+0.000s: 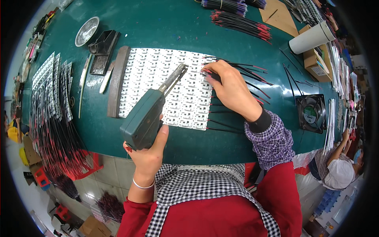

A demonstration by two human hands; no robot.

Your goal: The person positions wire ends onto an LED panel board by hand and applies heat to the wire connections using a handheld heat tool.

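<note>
My left hand [150,158] is wrapped around the handle of a dark green soldering gun [143,118]. Its metal tip points up and right, over a white sheet of small circuit boards [146,75]. At the sheet's right edge, my right hand [233,89] pinches black wires with red ends [209,73]; the fingers partly hide them. More black wires [225,122] stick out along that edge, some apparently joined to the boards. A dark bar [119,83] lies along the sheet's left edge.
Finished-looking board strips with wires [55,114] hang over the table's left edge. A metal bowl [87,31] and black holder [103,53] stand back left. Wire bundles [241,25] lie at the back. A white cylinder [312,37] and fan [311,113] are right. A co-worker [340,170] sits farther right.
</note>
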